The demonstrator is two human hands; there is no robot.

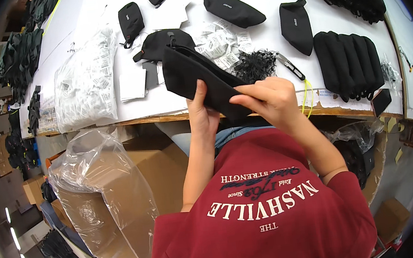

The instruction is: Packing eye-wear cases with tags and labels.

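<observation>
A black fabric zip pouch (193, 77) is held up in front of me over the table's near edge, its long opening parted along the upper side. My left hand (203, 110) grips it from below, thumb laid against its front. At the pouch's right end my right hand (271, 96) pinches the rim between thumb and fingers. Another black pouch (156, 44) lies just behind the held one. Beyond it are a heap of small white printed tags (222, 43) and a tangle of black cords (255, 66).
More black pouches (233, 9) lie across the white table (86, 12). Stacked pouches (349, 64) stand at the right, near a cutter (290, 66) with yellow cord. A clear bag of tags (87, 86) sits at the left. Below stands a plastic-lined cardboard box (106, 186).
</observation>
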